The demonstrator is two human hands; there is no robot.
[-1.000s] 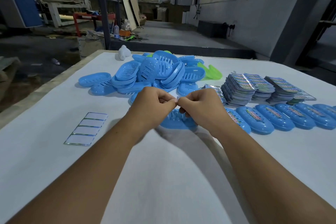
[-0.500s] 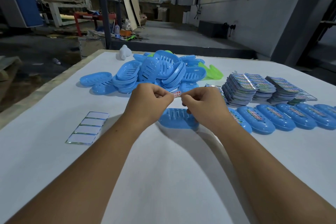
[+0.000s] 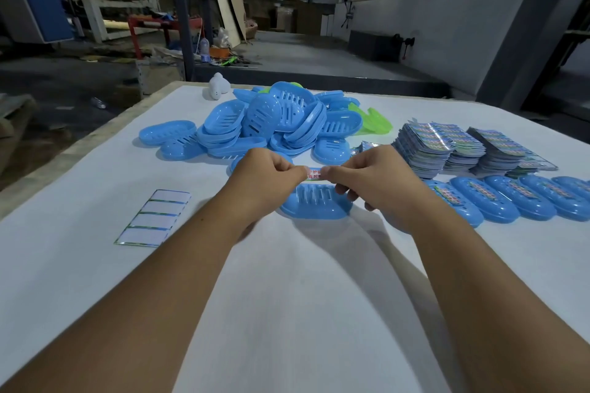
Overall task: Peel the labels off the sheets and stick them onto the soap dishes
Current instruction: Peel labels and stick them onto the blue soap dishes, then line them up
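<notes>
Now we pinch the label (image 3: 313,173) taut between left hand (image 3: 266,183) and right hand (image 3: 375,183), just above the dish (image 3: 316,205). We should lower it level and press from its middle outward. It is a narrow strip with red print; the dish is blue, slotted, upside down.

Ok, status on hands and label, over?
Left hand and right hand pinch label by its ends. Label above blue soap dish, not stuck yet. Nothing blocking.
</notes>
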